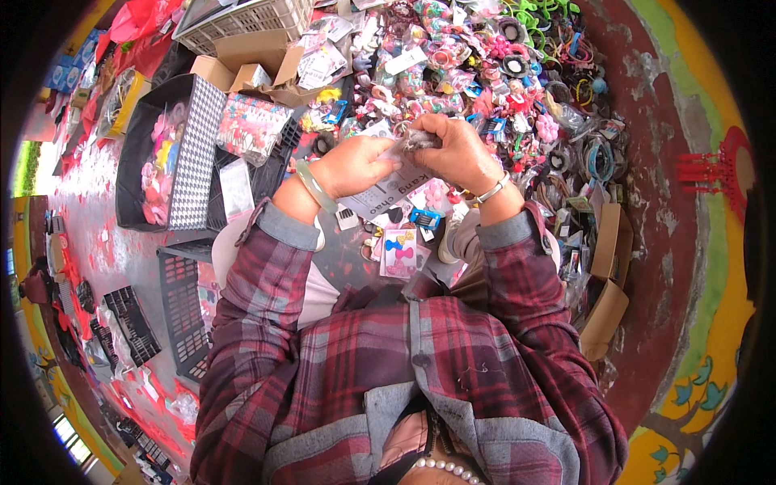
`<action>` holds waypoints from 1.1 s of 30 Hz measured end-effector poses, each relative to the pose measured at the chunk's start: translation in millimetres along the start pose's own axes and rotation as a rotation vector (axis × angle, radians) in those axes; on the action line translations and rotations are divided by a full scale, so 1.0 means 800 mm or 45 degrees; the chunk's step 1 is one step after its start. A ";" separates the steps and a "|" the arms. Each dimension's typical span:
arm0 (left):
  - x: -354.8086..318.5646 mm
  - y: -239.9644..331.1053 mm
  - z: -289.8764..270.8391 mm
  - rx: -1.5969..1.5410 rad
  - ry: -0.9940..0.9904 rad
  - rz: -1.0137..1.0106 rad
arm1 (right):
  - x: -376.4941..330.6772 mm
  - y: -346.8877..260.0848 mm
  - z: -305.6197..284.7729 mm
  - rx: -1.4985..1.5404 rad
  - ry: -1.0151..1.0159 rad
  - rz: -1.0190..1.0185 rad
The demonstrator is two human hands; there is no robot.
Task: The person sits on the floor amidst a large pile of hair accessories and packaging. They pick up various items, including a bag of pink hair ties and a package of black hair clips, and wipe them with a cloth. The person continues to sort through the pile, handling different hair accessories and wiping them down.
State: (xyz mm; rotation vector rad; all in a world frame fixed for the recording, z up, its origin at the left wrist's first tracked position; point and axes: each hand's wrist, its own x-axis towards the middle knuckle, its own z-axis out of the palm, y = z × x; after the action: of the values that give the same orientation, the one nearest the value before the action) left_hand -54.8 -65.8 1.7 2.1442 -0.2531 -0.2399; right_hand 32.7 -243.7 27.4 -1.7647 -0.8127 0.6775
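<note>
Both hands are raised close together over a heap of small hair accessories (453, 73). My left hand (352, 167), with a pale bangle at the wrist, is closed on the upper edge of a white printed plastic packet (386, 196). My right hand (462, 155) pinches a small greyish, crumpled bit (419, 141) at the packet's top; whether it is plastic or an accessory I cannot tell. Below the packet, a card with pink and blue bows (400, 252) and a blue clip-like piece (425, 218) lie between my legs.
On the left stands a black basket with a houndstooth side (191, 153), holding colourful pieces. Behind it are an open cardboard box (257, 52) and a pale plastic crate (242, 24). A black crate (179, 311) sits near my left elbow. Cardboard flaps (608, 250) edge the heap at right.
</note>
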 end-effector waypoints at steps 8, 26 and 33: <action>0.000 0.003 -0.004 -0.304 -0.076 0.001 | -0.004 -0.018 -0.010 -0.019 0.027 0.027; -0.020 0.004 -0.028 -1.375 0.261 -0.051 | -0.011 -0.011 -0.049 1.072 0.133 0.135; -0.009 0.003 -0.010 -1.009 0.261 -0.064 | 0.009 0.002 0.002 1.253 0.246 0.256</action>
State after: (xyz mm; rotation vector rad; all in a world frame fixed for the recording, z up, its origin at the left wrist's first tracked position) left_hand -59.6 -59.2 8.6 1.3736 0.0232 -0.1163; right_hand 36.7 -237.3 25.0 -0.9794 -0.0943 0.8303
